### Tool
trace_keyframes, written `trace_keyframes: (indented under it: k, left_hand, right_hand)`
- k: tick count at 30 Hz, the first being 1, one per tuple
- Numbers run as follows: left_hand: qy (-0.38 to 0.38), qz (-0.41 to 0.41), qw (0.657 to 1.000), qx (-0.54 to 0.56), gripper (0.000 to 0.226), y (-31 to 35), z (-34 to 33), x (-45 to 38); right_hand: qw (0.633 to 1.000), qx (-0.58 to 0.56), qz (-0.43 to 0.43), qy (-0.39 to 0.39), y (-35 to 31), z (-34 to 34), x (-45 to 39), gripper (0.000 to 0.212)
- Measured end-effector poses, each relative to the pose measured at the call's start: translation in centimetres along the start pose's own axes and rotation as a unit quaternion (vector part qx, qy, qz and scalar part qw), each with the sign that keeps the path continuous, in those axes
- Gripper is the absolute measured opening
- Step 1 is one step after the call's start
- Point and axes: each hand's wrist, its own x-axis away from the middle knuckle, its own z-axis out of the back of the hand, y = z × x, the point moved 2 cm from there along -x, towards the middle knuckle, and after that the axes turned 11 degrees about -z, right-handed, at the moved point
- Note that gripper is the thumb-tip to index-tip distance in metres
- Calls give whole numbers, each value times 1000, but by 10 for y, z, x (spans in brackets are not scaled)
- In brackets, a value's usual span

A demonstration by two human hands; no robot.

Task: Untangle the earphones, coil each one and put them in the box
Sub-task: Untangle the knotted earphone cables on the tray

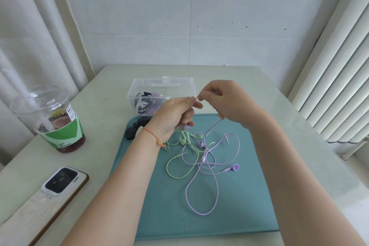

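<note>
Both hands were raised together above the far end of the teal tray (239,215), working one strand of the purple earphone (201,191). The left hand (175,115) was curled round a gathered bit of purple cord with an earbud showing just beneath its fingers, and the right hand (225,102) pinched the same cord between thumb and forefinger, the fingertips of the two hands almost touching. From below the right hand the cord dropped to the tray, where the rest of it lay looped through the green earphone (175,173) — the tangle sat just under and nearer than both wrists.

The step looked like drawing the purple cord free of the green one. Done well, it probably wanted short, gentle pulls, feeding slack from the right hand into the left and lifting purple loops over the green rather than tugging, since a hard pull could tighten the crossing near the inline remote.

Both forearms reached forward from the near edge, wrists bent slightly inward, the left wearing a red thread bracelet (153,136).

The clear box (159,86) stood just beyond the left hand on the counter (103,118), already holding a coiled black set and a purple one.
</note>
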Motion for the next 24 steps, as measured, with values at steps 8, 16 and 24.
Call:
trace_keyframes:
  k: [8, 16, 24]
  left_hand:
    - [-118, 64, 928, 346, 36, 18, -13, 6]
    - [99, -75, 921, 369, 27, 18, 7, -4]
    - [123, -77, 989, 0, 18, -1, 12, -3]
  right_hand:
    - [998, -54, -1, 27, 11, -13, -10, 17]
    - [980, 53, -52, -183, 9, -34, 3, 23]
    - [991, 58, -26, -121, 1, -16, 4, 20]
